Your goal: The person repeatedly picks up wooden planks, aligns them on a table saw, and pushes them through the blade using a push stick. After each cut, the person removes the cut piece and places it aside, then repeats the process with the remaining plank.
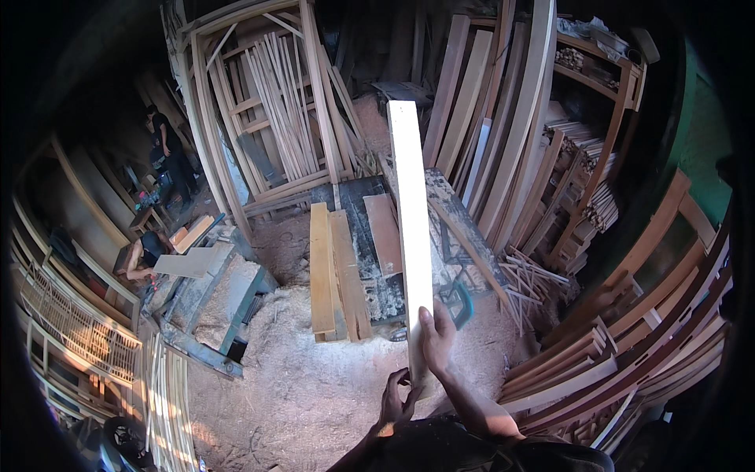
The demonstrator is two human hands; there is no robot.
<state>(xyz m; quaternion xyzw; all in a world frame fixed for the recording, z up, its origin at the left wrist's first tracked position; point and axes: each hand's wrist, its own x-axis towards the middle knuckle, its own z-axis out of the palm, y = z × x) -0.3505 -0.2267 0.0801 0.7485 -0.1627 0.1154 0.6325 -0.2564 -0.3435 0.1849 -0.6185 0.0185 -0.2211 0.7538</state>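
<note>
I am looking down into a woodworking shop. Sawdust is covering the floor, planks are lying on a worn table, long boards are leaning against the walls, wooden frames are standing behind, and cut slats are filling a shelf.

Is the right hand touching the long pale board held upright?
Touching. In the head view the right hand wraps around the lower part of the long pale board, fingers lying against its face; the left hand grips its bottom end.
</note>
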